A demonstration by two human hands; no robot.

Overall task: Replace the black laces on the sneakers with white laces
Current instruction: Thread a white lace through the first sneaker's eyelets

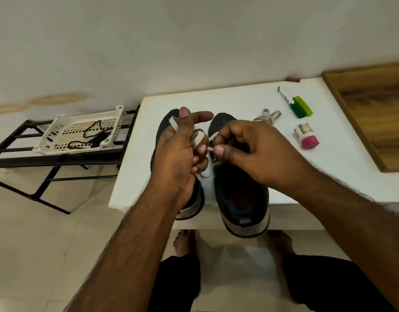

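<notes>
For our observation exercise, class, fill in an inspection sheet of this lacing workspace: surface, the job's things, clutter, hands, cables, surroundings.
Surface: white table, a wooden board at its right end.
Job's things: two dark sneakers side by side at the near edge; white lace being worked; a spare white lace bundled behind them; black laces in a white basket.
Clutter: marker, green clip, small pink-capped bottle.
Hands: left hand holds loops of the white lace; right hand pinches its tip.
Cables: nothing seen.
Surroundings: black metal rack under the basket, pale wall, tiled floor, bare feet below.
</notes>
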